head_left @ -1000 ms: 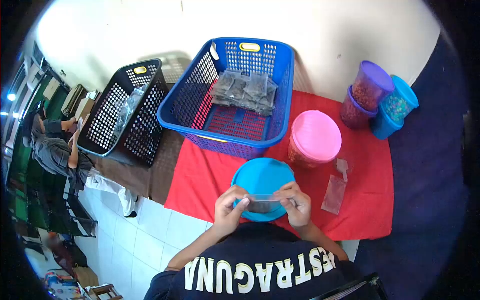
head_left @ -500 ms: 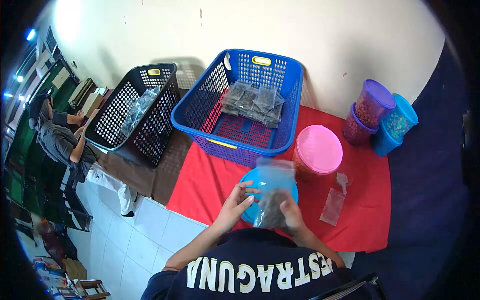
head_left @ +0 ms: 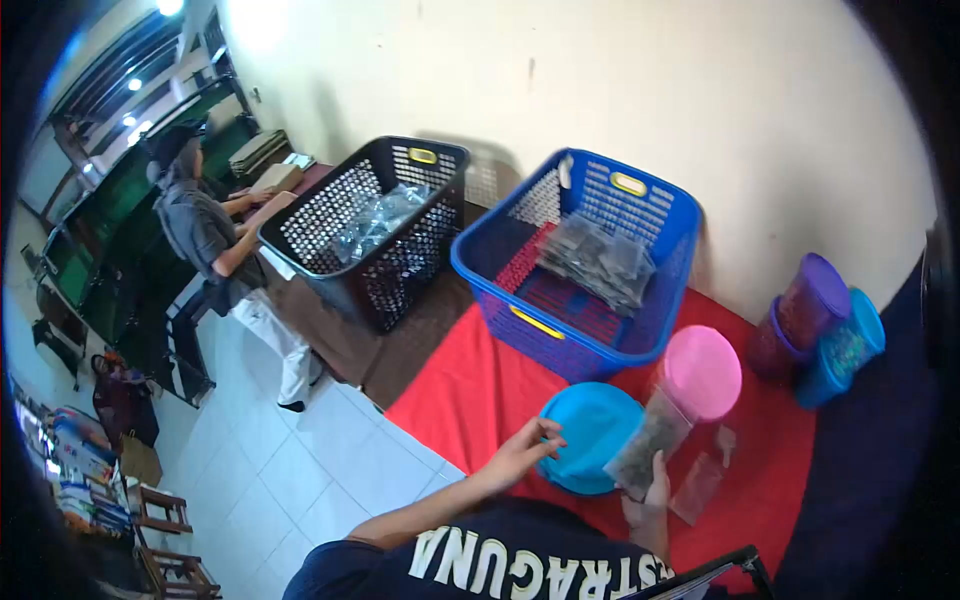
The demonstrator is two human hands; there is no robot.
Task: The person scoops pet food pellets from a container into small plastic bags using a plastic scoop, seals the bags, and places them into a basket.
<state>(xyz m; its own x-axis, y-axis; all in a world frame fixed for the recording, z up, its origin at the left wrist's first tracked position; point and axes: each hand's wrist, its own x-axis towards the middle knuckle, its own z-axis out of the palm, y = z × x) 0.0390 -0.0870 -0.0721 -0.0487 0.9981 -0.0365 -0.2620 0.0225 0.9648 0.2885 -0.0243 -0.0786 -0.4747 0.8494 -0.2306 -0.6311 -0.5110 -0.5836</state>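
My right hand [head_left: 650, 500] grips the lower edge of a clear plastic bag [head_left: 652, 440] with dark contents, tilted between a blue lid and a pink lid. My left hand [head_left: 525, 452] holds nothing, its fingers apart and slightly curled beside the round blue lid [head_left: 592, 440]. The pink-lidded tub [head_left: 703, 374] stands just behind the bag. On the red cloth, right of my right hand, lie a flat clear bag [head_left: 697, 487] and a small pale scoop [head_left: 726, 442].
A blue basket [head_left: 535, 322] holds several filled bags. Left of it, a black basket [head_left: 400, 285] contains clear plastic packets. Stacked purple tubs [head_left: 815, 300] and blue tubs [head_left: 850, 340] stand at the right. Another person [head_left: 215, 240] stands at the far left.
The bag has gone from between both hands to my right hand alone, further right. My left hand has let go of it. The view has swung left, so the baskets and tubs appear further right.
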